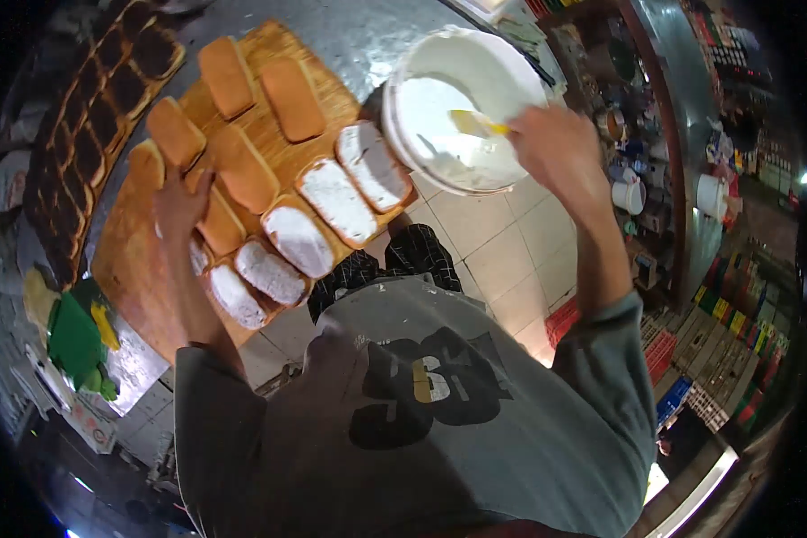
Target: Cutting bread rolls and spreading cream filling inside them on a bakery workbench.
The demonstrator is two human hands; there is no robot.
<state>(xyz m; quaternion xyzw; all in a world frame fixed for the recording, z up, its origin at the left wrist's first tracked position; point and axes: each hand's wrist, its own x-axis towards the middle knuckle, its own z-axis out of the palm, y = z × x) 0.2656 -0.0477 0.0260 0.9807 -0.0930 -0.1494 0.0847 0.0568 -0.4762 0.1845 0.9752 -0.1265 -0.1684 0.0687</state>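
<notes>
My right hand (556, 143) grips a yellow-handled spatula (472, 124) with a flat pale blade, held over the open mouth of a white bucket (399, 134). White cream (435, 112) lies inside and coats part of the wall. My left hand (181, 204) rests with fingers apart among oblong golden-brown bread pieces (242, 166) on a wooden board (134, 269). Along the board's near edge, several pieces carry a white coating, such as one white-coated bread piece (336, 199). The pieces farther back show plain tops. My left forearm partly hides some bread.
Rows of dark-topped baked pieces (90, 125) lie left of the board on the metal table (354, 31). A green cloth-like thing (73, 336) and a yellow item (104, 325) sit at the table's left. Stacked crates (726, 345) and shelves stand to the right, beyond the tiled floor (502, 242).
</notes>
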